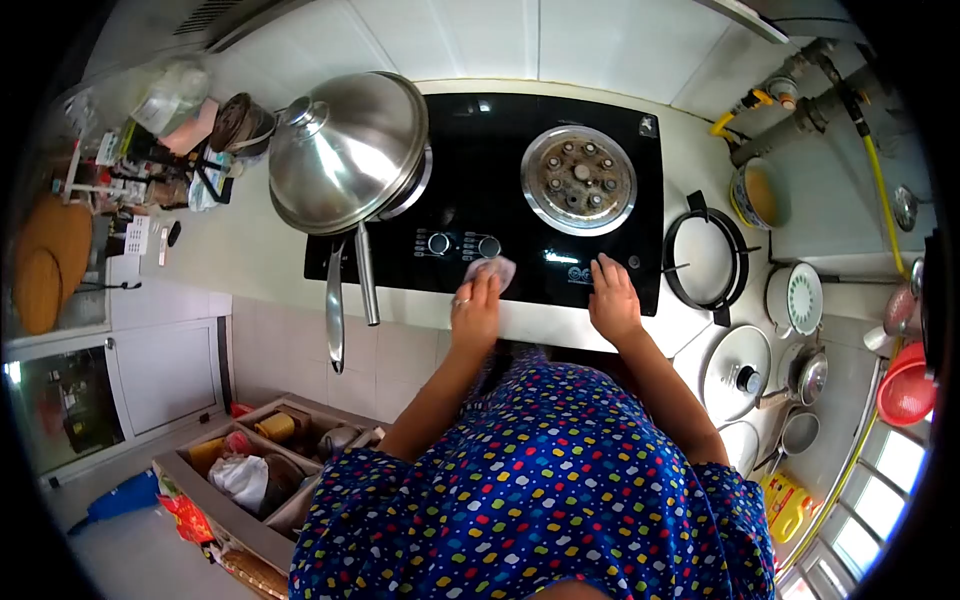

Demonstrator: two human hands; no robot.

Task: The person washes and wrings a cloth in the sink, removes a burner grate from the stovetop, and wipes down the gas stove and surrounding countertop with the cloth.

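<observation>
just beyond the blue patterned garment (530,450), along the front edge of the black cooktop (470,160), the left hand (476,312) bears on a cloth (506,270). its fingers sit close together and hold the cloth bunched beneath them; i cannot tell whether the thumb pinches from below. the right hand (615,300) lies with fingers stretched out over the front edge, toward the right front corner, and grips nothing.

the cloth is on the cooktop between the front edge and the right knob (489,246), its far side close by that knob. i judge it light, soft and limp, not fragile, apt to slide easily over the glossy surface and to crease if pushed from one end. the gathered middle, under flat fingers, seems the best hold. it looks small, pale pinkish-grey and crumpled, partly hidden by the fingers; whether it is wet cannot be seen.

on the bench (565,328), just beside the cooktop's right edge, sits a black ring stand (741,258). toward the left edge is a domed steel lid (350,150); what it covers is mostly hidden. toward the right back corner, a burner (579,176) shows bare jets. beyond the back edge rises a white tiled wall (600,40).
</observation>
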